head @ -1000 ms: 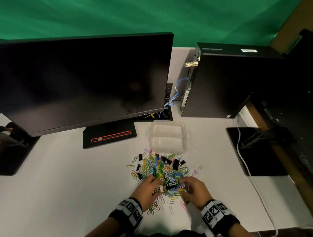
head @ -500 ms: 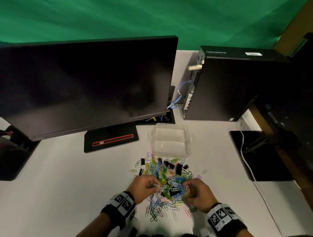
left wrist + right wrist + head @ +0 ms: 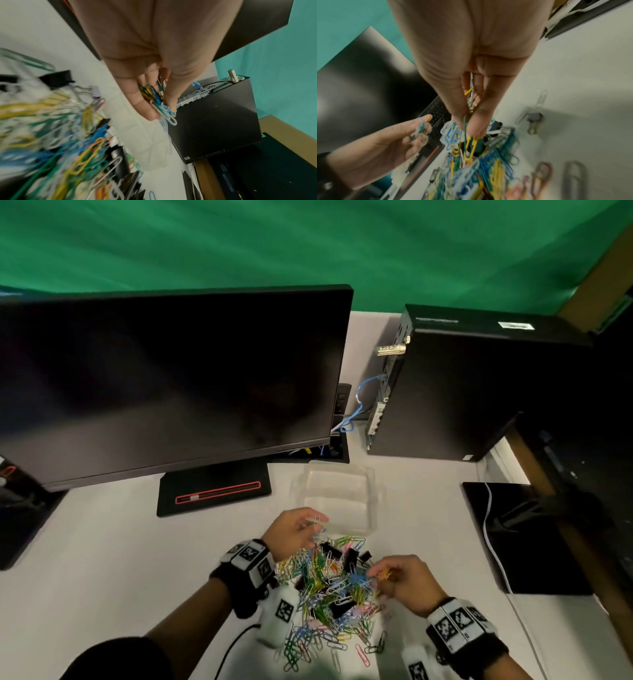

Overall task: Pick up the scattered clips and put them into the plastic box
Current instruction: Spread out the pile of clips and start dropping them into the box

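One white desk [image 3: 102,559] before a green backdrop [image 3: 308,244] carries a monitor [image 3: 164,385], clear plastic box [image 3: 337,474] and computer tower [image 3: 479,392]; left hand [image 3: 291,530], fingers pinching paper clips [image 3: 160,102], hovers beside the box; right hand [image 3: 407,582] pinches clips over the clip pile [image 3: 329,587].

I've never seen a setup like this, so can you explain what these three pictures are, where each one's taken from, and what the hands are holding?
No machine here: a person works with bare hands, wearing cameras. One picture looks down from the head; the other two look along each wrist toward the fingers.

On the white desk lies a pile of clips, coloured paper clips and black binder clips, in front of a clear plastic box. Behind stand a dark monitor and a black computer.

The left hand pinches a small bunch of clips near the box's front edge. The right hand pinches a few more just above the pile.
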Demonstrator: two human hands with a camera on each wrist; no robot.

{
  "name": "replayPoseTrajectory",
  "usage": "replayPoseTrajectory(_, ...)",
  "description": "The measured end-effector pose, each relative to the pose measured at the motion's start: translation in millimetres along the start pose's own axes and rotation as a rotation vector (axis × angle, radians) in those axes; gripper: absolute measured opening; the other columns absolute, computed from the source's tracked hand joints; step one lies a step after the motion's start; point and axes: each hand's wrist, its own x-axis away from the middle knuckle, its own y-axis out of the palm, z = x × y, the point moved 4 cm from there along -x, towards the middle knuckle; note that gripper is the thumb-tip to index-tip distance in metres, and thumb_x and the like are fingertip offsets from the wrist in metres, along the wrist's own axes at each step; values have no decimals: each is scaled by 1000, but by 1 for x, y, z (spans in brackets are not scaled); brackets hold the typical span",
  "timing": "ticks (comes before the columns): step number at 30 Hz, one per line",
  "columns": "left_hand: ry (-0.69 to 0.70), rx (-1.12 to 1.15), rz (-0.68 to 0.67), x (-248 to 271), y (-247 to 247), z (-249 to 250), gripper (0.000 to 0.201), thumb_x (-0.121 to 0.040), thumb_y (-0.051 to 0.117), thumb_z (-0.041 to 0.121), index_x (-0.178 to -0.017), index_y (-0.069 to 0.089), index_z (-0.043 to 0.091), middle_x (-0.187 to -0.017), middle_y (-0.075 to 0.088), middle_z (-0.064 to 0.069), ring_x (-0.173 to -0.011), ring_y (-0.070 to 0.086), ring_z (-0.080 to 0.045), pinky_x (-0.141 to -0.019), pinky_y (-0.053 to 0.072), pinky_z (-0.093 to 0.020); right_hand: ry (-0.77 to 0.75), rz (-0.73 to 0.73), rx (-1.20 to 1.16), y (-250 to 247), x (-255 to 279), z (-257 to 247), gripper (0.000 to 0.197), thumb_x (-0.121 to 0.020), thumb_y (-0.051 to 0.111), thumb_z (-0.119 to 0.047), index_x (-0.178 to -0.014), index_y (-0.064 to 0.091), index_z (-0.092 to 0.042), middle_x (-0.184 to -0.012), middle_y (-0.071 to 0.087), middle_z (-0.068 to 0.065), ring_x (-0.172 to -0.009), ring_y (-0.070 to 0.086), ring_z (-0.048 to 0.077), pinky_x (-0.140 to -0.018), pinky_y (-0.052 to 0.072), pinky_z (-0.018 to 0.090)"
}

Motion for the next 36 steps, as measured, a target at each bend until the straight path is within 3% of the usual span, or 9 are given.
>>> replayPoseTrajectory(4, -4, 52, 48, -34, 2, 11, 20, -92, 49, -1, -109, 60, -1, -103, 54, -7, -91, 55, -21, -66, 57, -16, -9, 28, -101, -15, -18, -21, 20, -74, 72, -4, -74, 72, -23, -82, 73, 12, -55, 64, 18, -52, 53, 22)
replayPoseTrajectory(7, -70, 116, 94, -53, 5, 11, 26, -89, 46, -13, -110, 59, -8, -95, 55, -8, -80, 56, -18, -62, 53, -11, -31, 70, -180, -26, -39, -34, 24, -74, 71, 2, -73, 72, -22, -79, 70, 10, -62, 64, 25, -61, 58, 32)
replayPoseTrajectory(11, -141, 237, 105, -59, 5, 9, 49, -93, 32, -13, -70, 71, 6, -62, 62, -8, -47, 58, -11, -52, 48, -15, -47, 140, -238, -36, -71, -43, 29, -75, 68, 6, -70, 70, -22, -73, 66, 9, -63, 62, 25, -58, 58, 26)
replayPoseTrajectory(14, -199, 341, 84, -51, 2, 10, 33, -97, 30, 2, -89, 62, 2, -83, 58, -10, -52, 59, -10, -43, 46, -12, -19, 153, -245, -38, -92, -45, 28, -78, 64, 6, -70, 68, -21, -73, 64, 8, -61, 61, 19, -54, 56, 20)
replayPoseTrajectory(17, -183, 273, 86, -44, -5, 5, 36, -95, 31, -9, -128, 45, -7, -120, 50, -15, -95, 57, -20, -71, 48, -11, 20, 134, -209, -31, -110, -44, 27, -82, 58, 7, -74, 66, -17, -76, 62, 7, -61, 61, 19, -53, 56, 18)
replayPoseTrajectory(20, -72, 32, 144, -35, -16, -3, 40, -88, 37, -17, -124, 52, -5, -129, 54, -18, -120, 52, -26, -103, 40, -28, 41, 79, -132, -19, -124, -39, 32, -83, 48, 12, -87, 66, -14, -92, 66, 16, -75, 65, 30, -65, 59, 30)
replayPoseTrajectory(26, 83, -69, 158, -7, -25, -4, 34, -86, 43, -16, -106, 63, 2, -96, 65, -6, -79, 65, 3, -75, 49, -10, -15, 19, -10, -6, -124, -39, 49, -78, 37, 16, -102, 67, -15, -115, 64, 13, -111, 56, 24, -98, 46, 42)
replayPoseTrajectory(29, 57, -234, 122, 9, -23, -5, 30, -88, 48, 0, -98, 63, 24, -89, 65, 9, -78, 62, -8, -71, 48, -17, -57, 109, -23, -20, -102, -42, 44, -83, 42, 11, -91, 65, -26, -100, 65, 1, -94, 59, 16, -88, 50, 35)
replayPoseTrajectory(36, 53, -655, -172, 57, 6, -31, 9, -81, 63, 21, -90, 62, 24, -74, 53, 15, -60, 46, 6, -59, 34, -3, -65, 78, 205, -33, -27, -17, 34, -79, 57, 1, -74, 61, -32, -75, 63, -8, -59, 56, 10, -58, 50, 23)
